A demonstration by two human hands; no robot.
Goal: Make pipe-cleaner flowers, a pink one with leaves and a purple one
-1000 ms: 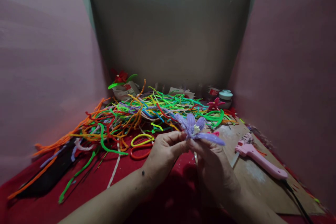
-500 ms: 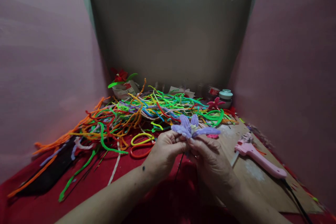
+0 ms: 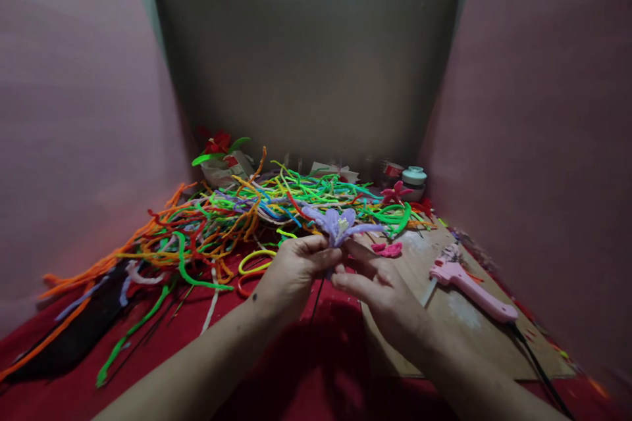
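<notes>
A lilac pipe cleaner flower (image 3: 340,223) with pale stamens in its middle is upright in front of me. My left hand (image 3: 296,270) pinches it at the base, between thumb and fingers. A thin dark stem hangs down below the grip. Close by on the right, my right hand (image 3: 380,286) has its thumb and fingers apart. Its fingertips reach the flower's underside; whether they touch it is hard to tell. Yellow and red handled scissors (image 3: 254,266) lie left of my hands, partly covered by the left one.
A tangled heap of colourful pipe cleaners (image 3: 296,191) spreads behind my hands. On the right, a pink glue gun (image 3: 474,293) rests on a brown board (image 3: 444,342). Near it lie pink pieces (image 3: 388,249). Further back are a jar (image 3: 413,177) and a red flower (image 3: 217,143).
My right thumb has come away from the flower's base and its fingers have spread. The flower has tipped slightly in my left hand. The whole view has shifted a little.
</notes>
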